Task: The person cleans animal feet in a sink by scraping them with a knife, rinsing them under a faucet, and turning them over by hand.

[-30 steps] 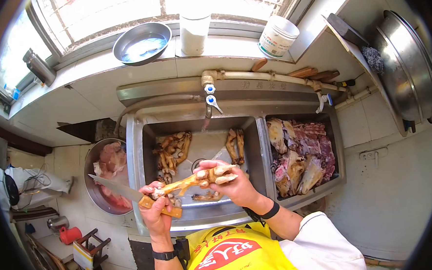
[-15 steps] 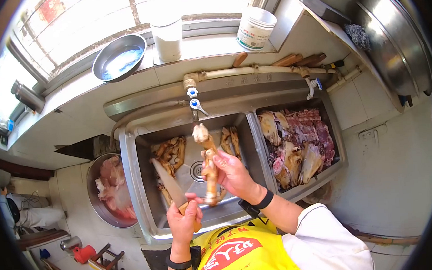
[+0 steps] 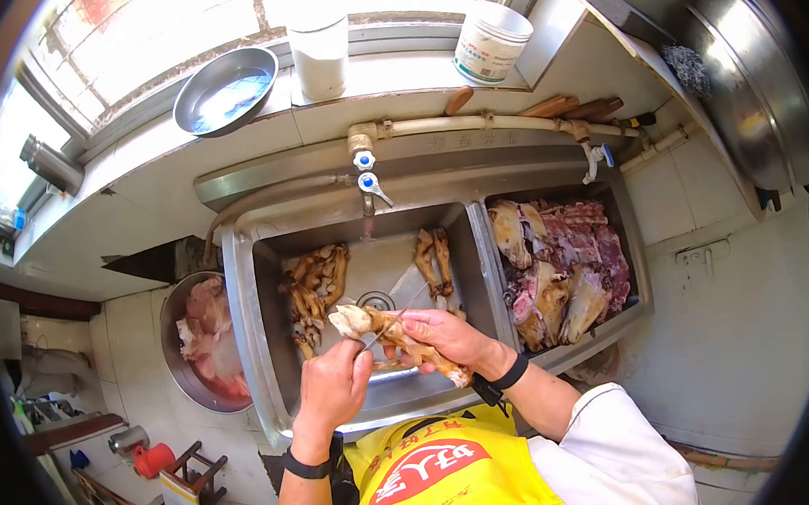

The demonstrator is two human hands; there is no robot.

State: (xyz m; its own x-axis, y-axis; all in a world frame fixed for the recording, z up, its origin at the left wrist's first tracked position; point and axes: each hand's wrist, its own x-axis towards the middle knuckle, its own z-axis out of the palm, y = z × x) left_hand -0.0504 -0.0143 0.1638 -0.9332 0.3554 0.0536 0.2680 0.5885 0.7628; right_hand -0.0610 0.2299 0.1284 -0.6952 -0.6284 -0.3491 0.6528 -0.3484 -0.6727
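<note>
My left hand [image 3: 332,382] is closed round the handle of a knife [image 3: 392,324], whose thin blade lies across a trotter [image 3: 419,350]. The trotter is long, yellow-brown and bony, with a pale end toward the left. My right hand [image 3: 455,339] grips it near the middle, tilted down to the right, over the front of the left sink basin [image 3: 382,254]. More trotters [image 3: 315,285] are piled along that basin's left side. Another few trotters [image 3: 432,260] lie at its right side. Most of the knife handle is hidden in my left fist.
The right basin holds animal heads [image 3: 549,300] and a slab of ribs [image 3: 592,243]. A metal bowl of pale meat [image 3: 210,340] stands left of the sink. A tap [image 3: 367,186] hangs over the left basin. A white bucket [image 3: 492,42] stands on the sill.
The trotter has swung from upright to slanting and come down nearer my body. My left hand has turned the knife and brought its blade onto the trotter.
</note>
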